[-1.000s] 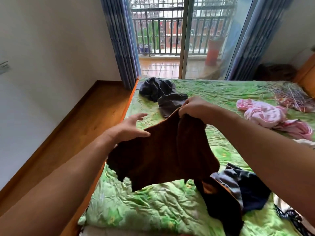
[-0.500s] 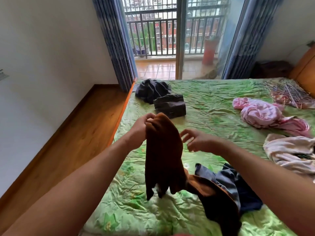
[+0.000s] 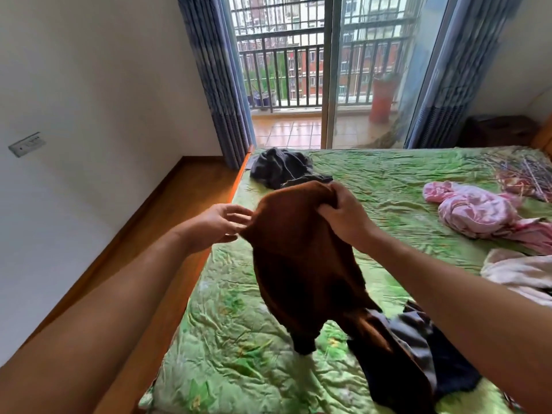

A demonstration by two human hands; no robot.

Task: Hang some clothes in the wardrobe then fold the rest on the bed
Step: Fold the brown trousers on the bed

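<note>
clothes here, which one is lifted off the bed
The brown garment, held up in the grip of the right hand; the grey pile, pink bundle and dark blue garment lie on the bed.

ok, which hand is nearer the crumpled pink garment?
Right. The right hand, gripping the brown garment, sits left of the pink garment; the left hand is farther left, past the brown garment.

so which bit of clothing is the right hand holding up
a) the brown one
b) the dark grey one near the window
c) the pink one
a: the right hand grips the top of the brown garment, which hangs down toward the bed, while the pink garment and the dark grey garment lie on the cover with no hand on them.
</note>
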